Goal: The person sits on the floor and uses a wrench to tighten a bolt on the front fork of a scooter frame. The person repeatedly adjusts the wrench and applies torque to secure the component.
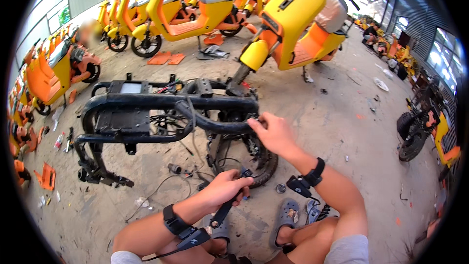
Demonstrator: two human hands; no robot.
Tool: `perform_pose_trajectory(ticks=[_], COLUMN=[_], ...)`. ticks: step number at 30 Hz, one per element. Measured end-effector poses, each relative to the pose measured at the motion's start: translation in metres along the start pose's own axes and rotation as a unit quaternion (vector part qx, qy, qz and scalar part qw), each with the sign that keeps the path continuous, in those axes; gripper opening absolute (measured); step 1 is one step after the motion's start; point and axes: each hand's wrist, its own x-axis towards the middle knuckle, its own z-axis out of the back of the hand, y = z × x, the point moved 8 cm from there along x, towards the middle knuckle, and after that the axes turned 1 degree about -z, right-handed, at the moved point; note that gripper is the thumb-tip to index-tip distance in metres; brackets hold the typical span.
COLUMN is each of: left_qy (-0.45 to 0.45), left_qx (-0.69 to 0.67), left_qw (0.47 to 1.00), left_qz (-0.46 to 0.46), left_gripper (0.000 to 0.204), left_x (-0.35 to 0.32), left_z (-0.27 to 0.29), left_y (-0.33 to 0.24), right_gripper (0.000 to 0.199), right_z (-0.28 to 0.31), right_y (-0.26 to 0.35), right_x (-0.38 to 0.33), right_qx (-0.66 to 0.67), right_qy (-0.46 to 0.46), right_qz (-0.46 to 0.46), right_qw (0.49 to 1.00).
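Note:
A stripped black scooter frame (141,100) lies on its side on the floor in front of me. My right hand (273,132) is at the frame's right end, its thumb and fingers pinched together against the tube end. Whatever they grip there is hidden. Lower down, my left hand (227,188) is closed round a dark bar with a round end (222,214), which slants down towards my left shoe. Just beyond that hand is the black-tyred wheel (267,168), partly under the frame. Loose wires and a grey cable (193,117) hang about the frame.
A yellow and orange scooter (293,24) stands just beyond the frame, with rows of others behind. Orange panels (166,58) and scraps litter the floor. A small round metal part (280,188) lies near my right shoe (286,217). Another partly stripped vehicle (415,137) is at right.

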Motion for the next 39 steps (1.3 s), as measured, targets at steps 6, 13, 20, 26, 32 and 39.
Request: perform_pose_trajectory(ticks=[6, 13, 20, 26, 32, 39], left_qy=[0.010, 0.007, 0.017, 0.019, 0.005, 0.010], left_qx=[-0.033, -0.022, -0.007, -0.002, -0.002, -0.047], left_qw=[0.999, 1.000, 1.000, 1.000, 1.000, 0.999], left_qz=[-0.010, -0.013, -0.013, -0.013, -0.006, -0.007], left_gripper=[0.016, 0.014, 0.019, 0.020, 0.018, 0.015], left_x=[-0.001, -0.005, 0.004, 0.005, 0.001, 0.004], left_z=[-0.005, 0.001, -0.005, -0.008, -0.005, -0.003], left_y=[-0.006, -0.001, 0.007, 0.003, 0.000, 0.000], right_gripper=[0.045, 0.044, 0.045, 0.048, 0.050, 0.048], right_z=[0.002, -0.014, -0.009, -0.002, -0.011, -0.020], right_y=[0.003, 0.019, 0.006, 0.006, 0.009, -0.001], right_x=[0.005, 0.005, 0.001, 0.000, 0.004, 0.004], right_qx=[-0.046, -0.050, -0.050, -0.040, -0.060, 0.033], right_qy=[-0.023, -0.018, 0.005, 0.015, 0.023, 0.064], right_qz=[0.044, 0.053, 0.030, 0.002, 0.010, -0.052], right_qw=[0.998, 0.997, 0.998, 0.999, 0.998, 0.996])
